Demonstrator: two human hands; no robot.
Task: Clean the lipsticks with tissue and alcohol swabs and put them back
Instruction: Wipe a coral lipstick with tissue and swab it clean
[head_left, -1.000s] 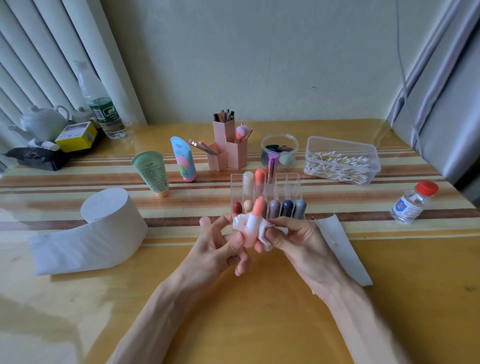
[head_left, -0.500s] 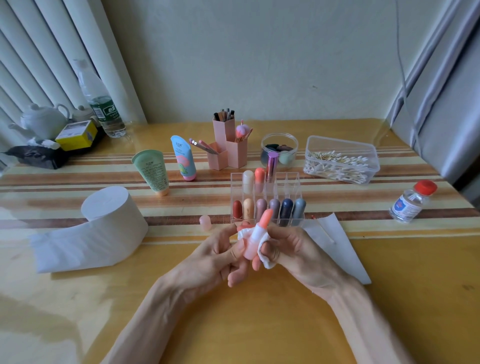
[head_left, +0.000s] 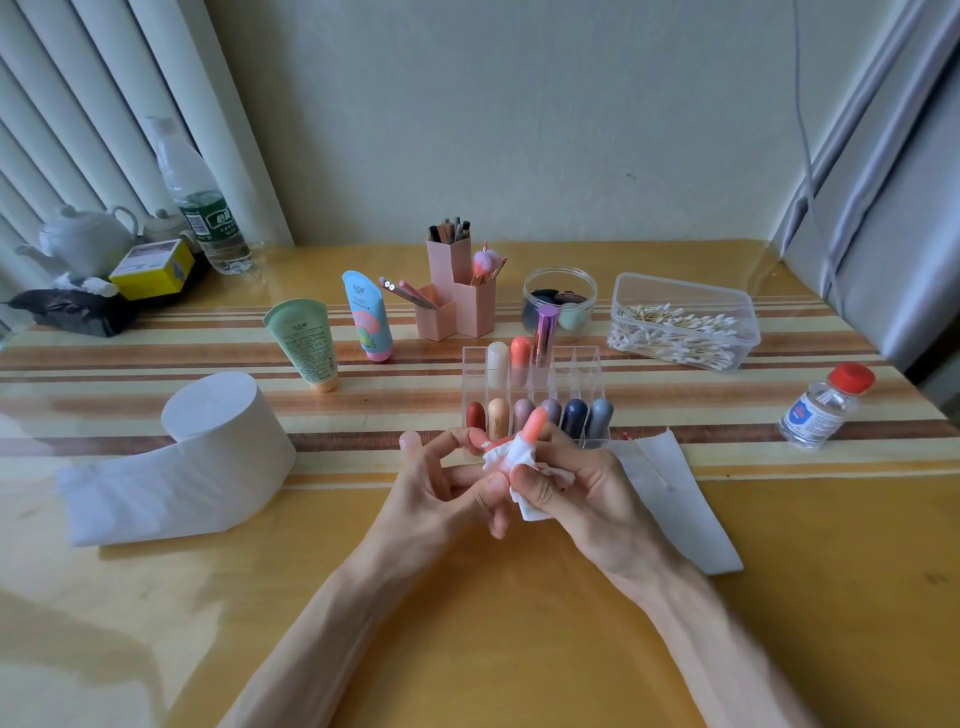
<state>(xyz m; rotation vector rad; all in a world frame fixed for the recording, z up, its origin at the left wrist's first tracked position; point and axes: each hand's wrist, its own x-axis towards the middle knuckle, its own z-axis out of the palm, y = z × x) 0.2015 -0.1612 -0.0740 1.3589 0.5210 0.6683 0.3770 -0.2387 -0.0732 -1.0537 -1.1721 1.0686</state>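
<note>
The tissue (head_left: 511, 457) has slid lower round the coral lipstick (head_left: 534, 423); wiping looks underway, its return not yet due. The left hand (head_left: 436, 493) pinches its base; the right hand (head_left: 587, 493) curls round the tissue, near the organiser (head_left: 592, 364).

soft daylight, glare on the glossy table (head_left: 467, 649), wide-angle bending at the edges.

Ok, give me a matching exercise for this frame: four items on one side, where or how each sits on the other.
1 tissue roll
2 red-capped bottle
3 cotton swab box
4 coral lipstick

A held, wrapped in tissue piece
B standing far right
C far left, partly unrolled
D back right

Pairs: 1-C, 2-B, 3-D, 4-A
</note>
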